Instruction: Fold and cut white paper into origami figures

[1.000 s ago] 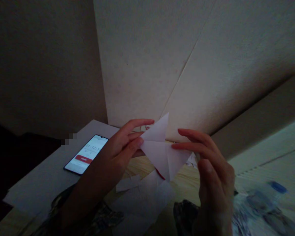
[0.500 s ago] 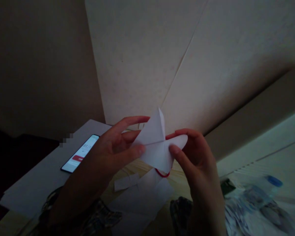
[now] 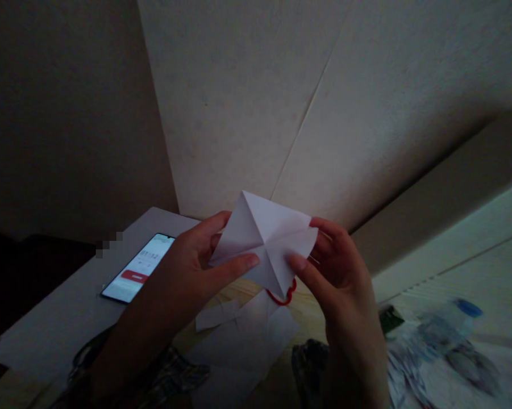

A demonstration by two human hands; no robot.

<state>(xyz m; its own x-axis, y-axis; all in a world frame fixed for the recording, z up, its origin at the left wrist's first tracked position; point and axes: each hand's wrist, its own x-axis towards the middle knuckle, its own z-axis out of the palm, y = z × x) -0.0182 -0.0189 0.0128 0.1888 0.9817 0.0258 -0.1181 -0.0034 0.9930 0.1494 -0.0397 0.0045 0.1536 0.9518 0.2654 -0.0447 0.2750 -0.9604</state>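
Paper (image 3: 277, 216), white and creased, is held up before the wall (image 3: 230, 102), above the surface (image 3: 309, 307), between the person's two hands. Its creases run out from one point near the middle, and its panels tilt at different angles, with one corner pointing up and another down.

The left hand (image 3: 202, 255) has it by the left side: the thumb lies across the front, its tip near the lower middle, while the fingers curl behind the edge. The right hand (image 3: 343, 272) has the right side in the same way, thumb tip on the lower right panel, fingers bent behind the right corner. Both hands are partly closed, with the paper between thumb and fingers.

Just under the bottom corner a red loop (image 3: 279, 303) shows; what it belongs to is hidden. Below lie a creased sheet (image 3: 234, 346) and, at its upper left, a small strip (image 3: 215, 316). Beyond the left forearm, a phone (image 3: 136, 267) rests on a paper stack (image 3: 55, 318), its screen lit, with digits and a red bar; the forearm covers part of it. At the right, well apart from the paper, are a bottle (image 3: 445, 335) with a blue cap (image 3: 470, 307), blurred, and a dark green item (image 3: 391, 320). Checked sleeves (image 3: 310, 369) show at the bottom.
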